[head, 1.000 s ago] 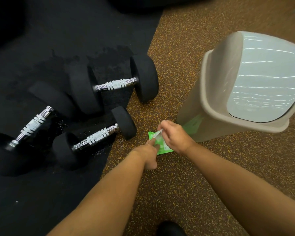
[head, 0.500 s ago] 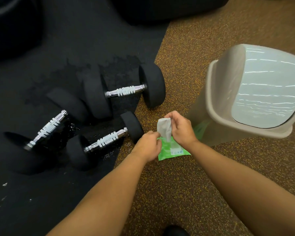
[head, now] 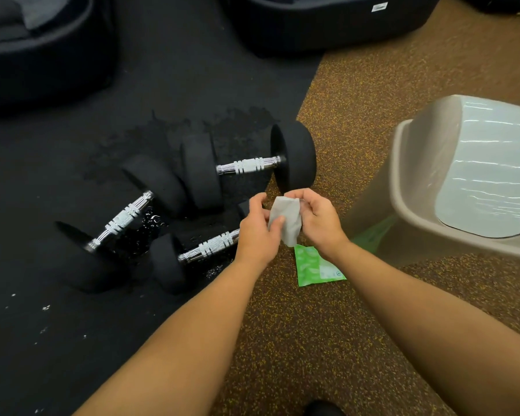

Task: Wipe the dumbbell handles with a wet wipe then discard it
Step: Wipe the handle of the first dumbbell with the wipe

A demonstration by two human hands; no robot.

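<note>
Both hands, left hand (head: pixel 257 232) and right hand (head: pixel 318 219), pinching a folded wet wipe (head: pixel 286 219) above three dumbbells (head: pixel 246 165) (handles unwiped). Risk: tearing if unfolded roughly.

A black rubber mat (head: pixel 72 325), flecked with white specks and wet in patches, meets brown speckled gym flooring (head: pixel 297 340) along a diagonal seam. Dark padded equipment bases (head: pixel 327 25) line the far edge, under even indoor light with soft shadows.
</note>
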